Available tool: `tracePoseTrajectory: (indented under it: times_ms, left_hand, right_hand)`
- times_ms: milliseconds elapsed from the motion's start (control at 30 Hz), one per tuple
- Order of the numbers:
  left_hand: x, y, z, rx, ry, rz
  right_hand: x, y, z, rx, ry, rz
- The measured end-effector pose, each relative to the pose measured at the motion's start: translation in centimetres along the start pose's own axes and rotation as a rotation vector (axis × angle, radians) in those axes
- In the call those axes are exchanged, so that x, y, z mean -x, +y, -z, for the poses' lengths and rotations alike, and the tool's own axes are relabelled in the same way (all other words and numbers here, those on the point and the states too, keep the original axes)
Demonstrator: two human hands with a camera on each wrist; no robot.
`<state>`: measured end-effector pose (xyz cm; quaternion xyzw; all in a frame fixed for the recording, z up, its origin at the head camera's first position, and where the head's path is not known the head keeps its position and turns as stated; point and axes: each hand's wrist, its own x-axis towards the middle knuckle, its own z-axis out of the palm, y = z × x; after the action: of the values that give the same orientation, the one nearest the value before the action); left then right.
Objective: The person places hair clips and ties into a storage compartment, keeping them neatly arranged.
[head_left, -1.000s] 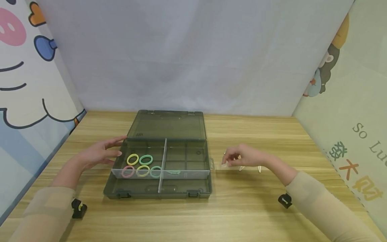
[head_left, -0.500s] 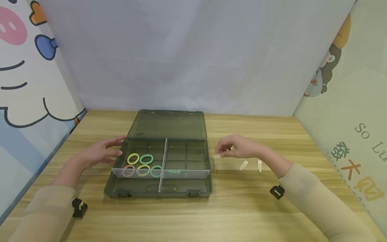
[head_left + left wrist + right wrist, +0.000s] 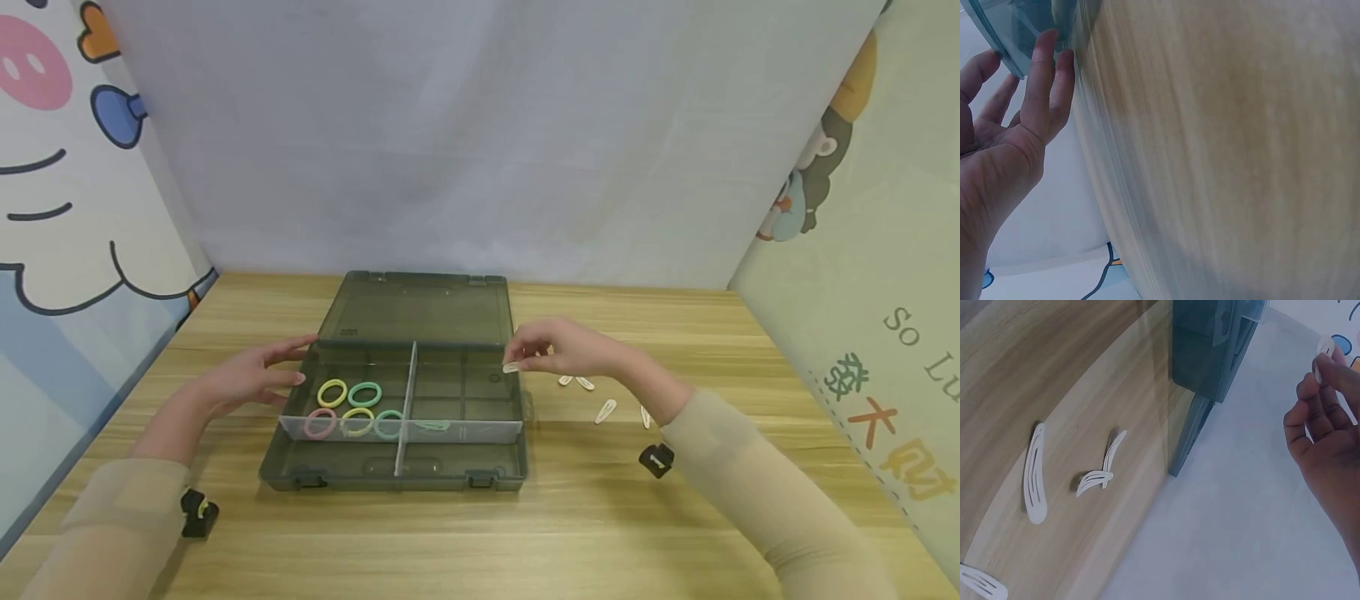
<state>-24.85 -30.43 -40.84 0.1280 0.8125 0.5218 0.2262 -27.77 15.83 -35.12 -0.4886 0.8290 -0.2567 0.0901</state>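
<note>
My right hand (image 3: 566, 348) pinches a white snap hair clip (image 3: 512, 367) between thumb and fingers, above the right edge of a dark translucent divided box (image 3: 416, 312). The same clip (image 3: 1325, 350) shows at the fingertips in the right wrist view. My left hand (image 3: 243, 379) rests its fingertips against the box's left side, fingers spread and fairly straight. Several yellow, green and pink hair ties (image 3: 364, 385) lie in the back left compartment. Green hair clips (image 3: 432, 425) show at the front of the back right compartment, seen through the pale divider (image 3: 465, 432); their number is unclear.
Several white snap hair clips (image 3: 606, 411) lie on the wooden table (image 3: 480, 550) right of the box, two of them crossed or touching (image 3: 1107, 472). The lid lies folded back toward the pale cloth backdrop (image 3: 465, 150). Printed panels flank both sides.
My right hand has moved left and slightly away from me with the white hair clip, from beside the box to over its right edge, uncovering clips on the table. My left hand stays put.
</note>
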Motion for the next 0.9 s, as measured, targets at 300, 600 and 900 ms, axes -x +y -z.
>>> tracePoseTrajectory:
  times_ms: [300, 600, 900]
  left_hand:
    - [0.0, -0.1, 0.0, -0.009, 0.006, 0.003]
    - [0.0, -0.2, 0.1, -0.012, 0.008, 0.007]
    - [0.0, -0.2, 0.1, -0.002, 0.0, 0.008]
  right_hand:
    - [-2.5, -0.1, -0.4, -0.001, 0.055, -0.004]
    - [-4.8, 0.1, -1.8, 0.005, 0.058, -0.031]
    - [-6.8, 0.0, -4.2, -0.064, 0.018, -0.05]
